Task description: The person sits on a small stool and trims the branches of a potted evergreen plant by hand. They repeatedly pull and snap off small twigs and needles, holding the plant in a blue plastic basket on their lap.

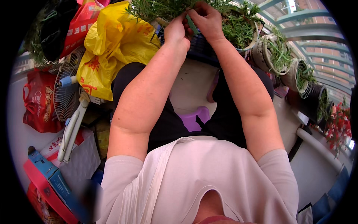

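Both of my hands meet at the top of the view, against a bushy green plant with narrow leaves (165,9). The fingers of my left hand (174,30) curl around a short green strip with a serrated edge (192,24); whether it is a leaf or a plastic piece I cannot tell. My right hand (208,22) is close beside it, its thumb near the strip's upper end and its fingers bent among the foliage. What those fingertips hold is hidden. Below the hands is a dark blue plastic basket (200,47).
A yellow plastic bag (120,50) lies left of my left forearm, by a fan (67,84). Potted plants (240,30) line the right side along a metal railing (307,30). A purple stool (195,119) shows between my legs. Red bags (42,103) and a blue box (47,170) are farther left.
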Available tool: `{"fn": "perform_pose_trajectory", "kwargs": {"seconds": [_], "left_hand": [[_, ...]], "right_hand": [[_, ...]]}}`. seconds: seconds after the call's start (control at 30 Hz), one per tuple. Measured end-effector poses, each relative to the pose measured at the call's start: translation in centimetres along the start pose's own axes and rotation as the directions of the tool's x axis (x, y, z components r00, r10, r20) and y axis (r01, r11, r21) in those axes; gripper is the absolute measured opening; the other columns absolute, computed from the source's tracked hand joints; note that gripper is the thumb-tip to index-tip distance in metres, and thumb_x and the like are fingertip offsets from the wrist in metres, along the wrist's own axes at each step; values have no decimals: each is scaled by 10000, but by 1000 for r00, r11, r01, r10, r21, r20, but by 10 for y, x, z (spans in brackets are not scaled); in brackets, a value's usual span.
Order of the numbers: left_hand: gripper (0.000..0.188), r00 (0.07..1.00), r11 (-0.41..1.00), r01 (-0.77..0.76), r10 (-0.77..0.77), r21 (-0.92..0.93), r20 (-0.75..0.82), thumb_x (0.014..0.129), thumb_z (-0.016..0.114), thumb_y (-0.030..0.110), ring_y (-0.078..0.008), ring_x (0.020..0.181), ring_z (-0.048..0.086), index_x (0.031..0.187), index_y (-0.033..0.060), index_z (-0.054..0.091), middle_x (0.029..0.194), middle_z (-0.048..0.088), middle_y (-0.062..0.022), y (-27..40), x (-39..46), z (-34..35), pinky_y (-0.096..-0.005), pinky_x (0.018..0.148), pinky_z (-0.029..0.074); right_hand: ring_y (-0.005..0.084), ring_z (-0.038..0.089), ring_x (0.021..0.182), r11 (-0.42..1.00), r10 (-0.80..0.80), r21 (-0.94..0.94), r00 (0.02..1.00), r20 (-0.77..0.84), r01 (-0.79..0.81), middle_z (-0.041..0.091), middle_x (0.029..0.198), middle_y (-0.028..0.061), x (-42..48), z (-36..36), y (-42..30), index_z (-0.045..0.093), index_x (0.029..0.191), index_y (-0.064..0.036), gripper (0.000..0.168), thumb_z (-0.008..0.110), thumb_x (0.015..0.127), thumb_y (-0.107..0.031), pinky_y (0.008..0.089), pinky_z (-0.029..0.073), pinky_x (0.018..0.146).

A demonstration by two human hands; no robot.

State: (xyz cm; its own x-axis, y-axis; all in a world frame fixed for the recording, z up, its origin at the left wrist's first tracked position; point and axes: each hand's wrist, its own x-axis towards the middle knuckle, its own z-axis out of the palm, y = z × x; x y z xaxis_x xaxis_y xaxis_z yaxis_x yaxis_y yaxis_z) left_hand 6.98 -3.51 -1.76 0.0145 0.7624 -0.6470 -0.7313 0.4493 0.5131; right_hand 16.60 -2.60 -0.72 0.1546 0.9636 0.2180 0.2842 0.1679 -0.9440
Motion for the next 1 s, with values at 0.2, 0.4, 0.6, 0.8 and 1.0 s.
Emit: {"fn": "perform_pose_trajectory", "kwargs": {"seconds": [0.2, 0.4, 0.6, 0.8, 1.0], "left_hand": [[44, 1000, 999, 15, -15, -29, 16, 811, 601, 123, -70, 561, 407, 794, 102, 566, 667, 468, 38, 2, -2, 1, -188, 452, 373], [75, 999, 1000, -5, 5, 11, 49, 842, 559, 186, -67, 576, 438, 847, 116, 532, 704, 482, 39, 0, 5, -5, -206, 448, 351], [93, 997, 1000, -27, 26, 3, 70, 837, 565, 191, -66, 586, 427, 822, 124, 502, 705, 467, 44, -5, 14, -10, -205, 450, 353], [119, 999, 999, -12, 10, 48, 51, 833, 574, 199, -70, 563, 415, 796, 127, 486, 688, 456, 45, -2, 7, -4, -202, 435, 344], [126, 999, 998, -11, 9, 54, 31, 833, 574, 208, -70, 561, 413, 801, 117, 492, 685, 451, 36, 1, 7, -5, -197, 438, 346]], "right_hand": [[209, 605, 616, 996, -33, -81, 999, 16, 35, 613, 675, 106, -5, -6, 28, 599, 842, -66, 239, 606, 680, -242, 314, 476, 584], [201, 615, 625, 985, -64, -150, 990, 128, 83, 627, 703, 84, -15, -15, 15, 595, 835, -71, 232, 617, 679, -242, 302, 479, 579], [66, 561, 617, 925, -193, -272, 944, 268, 266, 611, 714, -1, -19, -23, 4, 614, 914, -58, 194, 645, 751, -158, 208, 433, 544], [108, 578, 650, 998, -38, 59, 985, 165, 29, 618, 745, 13, -11, -30, 4, 627, 838, -61, 214, 678, 729, -238, 251, 470, 603], [38, 532, 644, 942, 67, 309, 977, 202, -128, 619, 757, 3, -17, -34, -22, 612, 927, -40, 185, 633, 794, -166, 183, 398, 546]]}}
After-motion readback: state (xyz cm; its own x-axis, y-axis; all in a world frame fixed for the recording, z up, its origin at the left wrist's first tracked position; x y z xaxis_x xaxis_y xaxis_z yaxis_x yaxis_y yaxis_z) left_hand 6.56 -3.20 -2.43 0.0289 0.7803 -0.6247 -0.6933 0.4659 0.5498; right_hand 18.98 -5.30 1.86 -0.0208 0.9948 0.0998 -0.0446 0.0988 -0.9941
